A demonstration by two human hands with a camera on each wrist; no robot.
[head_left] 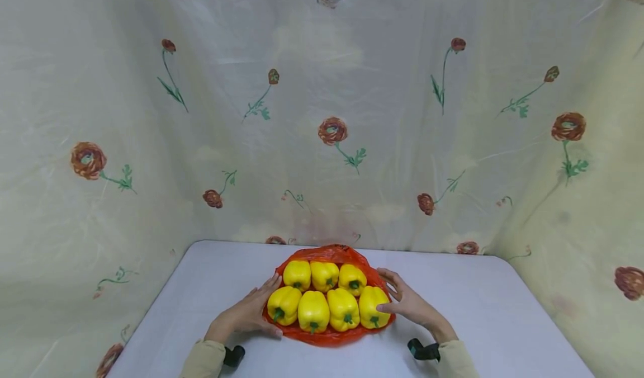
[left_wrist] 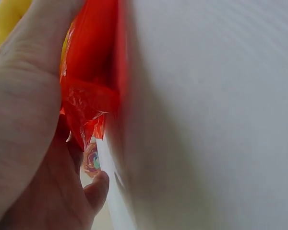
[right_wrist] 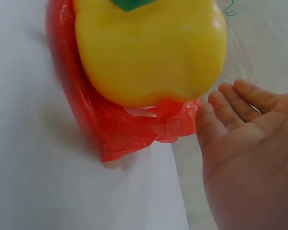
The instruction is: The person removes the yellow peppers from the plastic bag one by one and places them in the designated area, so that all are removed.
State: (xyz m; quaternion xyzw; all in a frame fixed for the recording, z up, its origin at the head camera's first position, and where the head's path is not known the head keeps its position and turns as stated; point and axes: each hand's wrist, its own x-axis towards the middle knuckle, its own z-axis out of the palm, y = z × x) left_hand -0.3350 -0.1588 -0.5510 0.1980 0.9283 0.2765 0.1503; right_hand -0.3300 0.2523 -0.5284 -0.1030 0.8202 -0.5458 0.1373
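Note:
Several yellow bell peppers [head_left: 313,311] with green stems sit in two rows on a red plastic bag [head_left: 327,341], whose edge rises around them. Against the bag's left side rests my left hand [head_left: 250,311], its fingers fairly straight. The left wrist view shows the crinkled red bag [left_wrist: 89,52] beside that hand [left_wrist: 19,115]. On the other side, my right hand [head_left: 412,305] is spread at the bag's right edge, thumb over the front right pepper [head_left: 371,308]. In the right wrist view its fingers are extended near the pepper [right_wrist: 151,52], gripping nothing; contact there is unclear.
A white table [head_left: 221,277] lies under the bag. Behind it and along both sides hangs a pale curtain [head_left: 302,160] with printed flowers. Each wrist carries a black camera mount, such as the right one [head_left: 424,350].

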